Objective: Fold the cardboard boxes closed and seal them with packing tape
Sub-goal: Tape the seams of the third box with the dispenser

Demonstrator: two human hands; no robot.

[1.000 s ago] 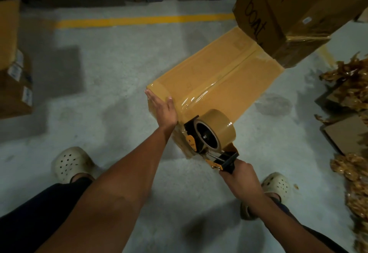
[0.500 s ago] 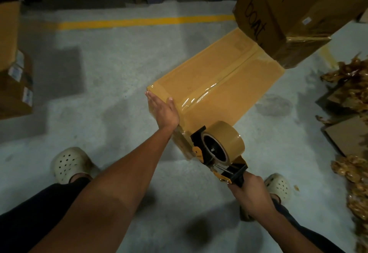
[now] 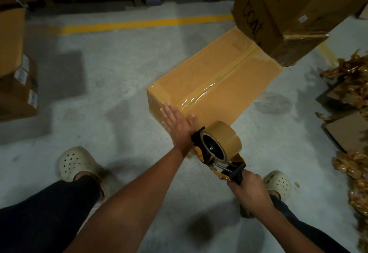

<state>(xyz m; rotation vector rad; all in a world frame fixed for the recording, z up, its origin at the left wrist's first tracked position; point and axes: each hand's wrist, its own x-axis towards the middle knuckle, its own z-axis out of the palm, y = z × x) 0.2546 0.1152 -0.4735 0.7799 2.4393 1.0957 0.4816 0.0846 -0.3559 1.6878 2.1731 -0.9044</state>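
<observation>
Lower now, the tape dispenser (image 3: pixel 217 147) sits just off the near end of the box (image 3: pixel 219 85), its handle gripped by the right hand (image 3: pixel 249 193). The left hand (image 3: pixel 177 127) presses flat, fingers straight, on that end. The box lies on the floor (image 3: pixel 111 85).

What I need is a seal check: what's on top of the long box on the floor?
Tape runs along the centre seam of the box, and the left hand lies flat at its near edge. The printed carton hides the far corner.
</observation>
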